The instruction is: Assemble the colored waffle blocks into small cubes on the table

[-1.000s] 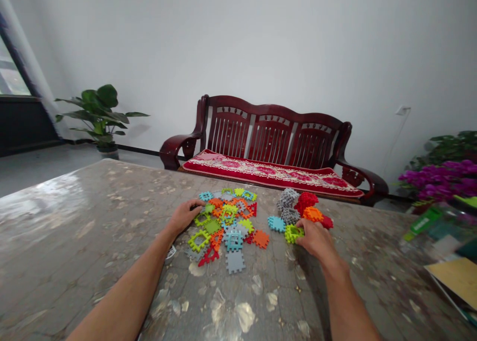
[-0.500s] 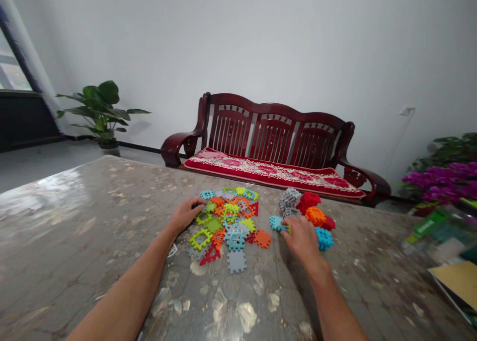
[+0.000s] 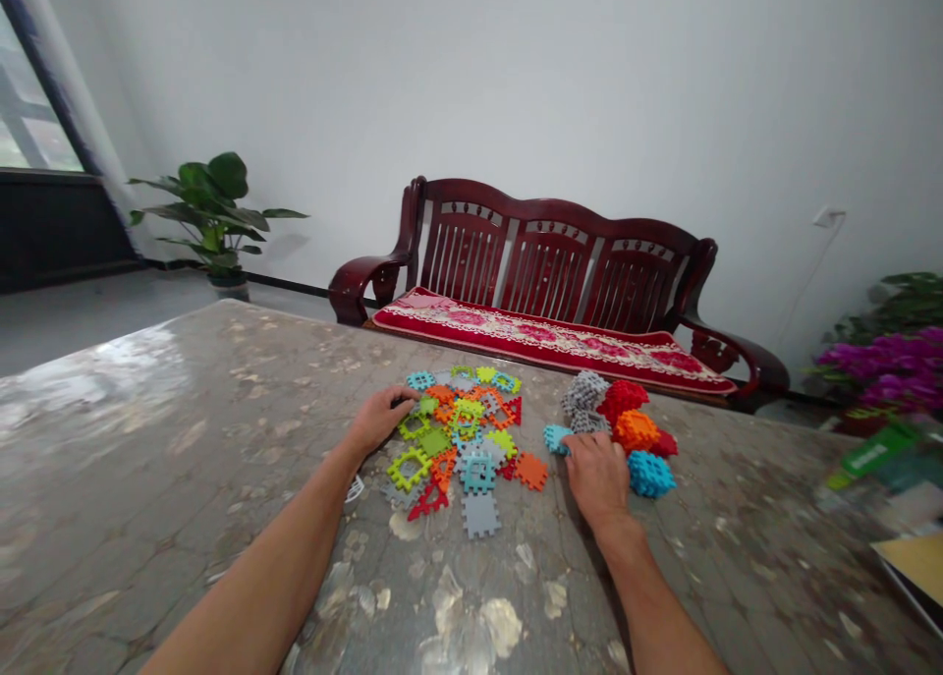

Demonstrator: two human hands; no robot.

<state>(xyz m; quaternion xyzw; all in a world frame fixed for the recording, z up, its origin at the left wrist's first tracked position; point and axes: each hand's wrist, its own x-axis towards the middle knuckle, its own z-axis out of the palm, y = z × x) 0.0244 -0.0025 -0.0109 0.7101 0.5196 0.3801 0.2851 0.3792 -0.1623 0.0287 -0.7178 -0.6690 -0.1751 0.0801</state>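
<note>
A loose pile of interlocking plastic building tiles [image 3: 434, 443], in green, orange, red, grey and light blue, lies flat mid-table. My left hand [image 3: 383, 418] rests at the pile's left edge beside a small green tile [image 3: 427, 405]. Its thumb and forefinger are a little apart, with nothing visible between them. To the right, my right hand [image 3: 598, 471] is low over the table, fingers curled together against a light-blue tile stack [image 3: 556, 438]. The fingers cover the stack's right end and hide the tile they pinch. An orange tile [image 3: 531, 471] lies between pile and hand.
Beyond my right hand sit grey [image 3: 585, 392], red [image 3: 623, 398], orange [image 3: 636, 429] and blue [image 3: 651, 474] tile clusters. A small white piece [image 3: 355, 488] lies by my left forearm. A green box [image 3: 876, 454] stands at the right; a wooden bench [image 3: 545, 262] is behind the table.
The view has shifted slightly, so everything sits a little further right. The lime-green bit seen under my right fingers is now hidden. My left hand remains at the pile's edge.
</note>
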